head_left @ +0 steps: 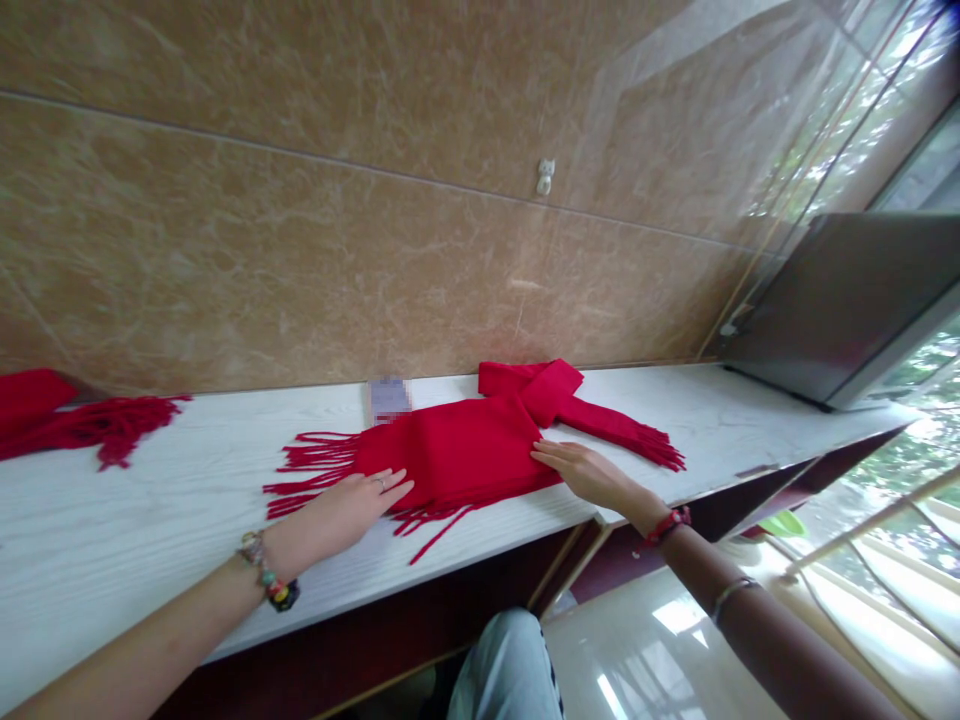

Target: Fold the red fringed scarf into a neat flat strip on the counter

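A red fringed scarf (465, 450) lies partly folded on the white wood-grain counter, with tassels spread at its left end and along its front edge. My left hand (352, 510), wearing a ring and a beaded bracelet, rests flat on the scarf's left part, fingers stretched out. At the right edge of the folded part lies my right hand (589, 475), its fingers straight and touching the cloth. Behind and to the right, a narrower red length (551, 390) crosses over itself and ends in tassels; whether it belongs to the same scarf, I cannot tell.
More red fringed cloth (67, 415) lies at the far left of the counter (187, 520). A small blurred card (390, 398) is behind the scarf. A dark grey box-like appliance (840, 300) stands at the right end, near the windows. Brown tiles (300, 250) rise behind.
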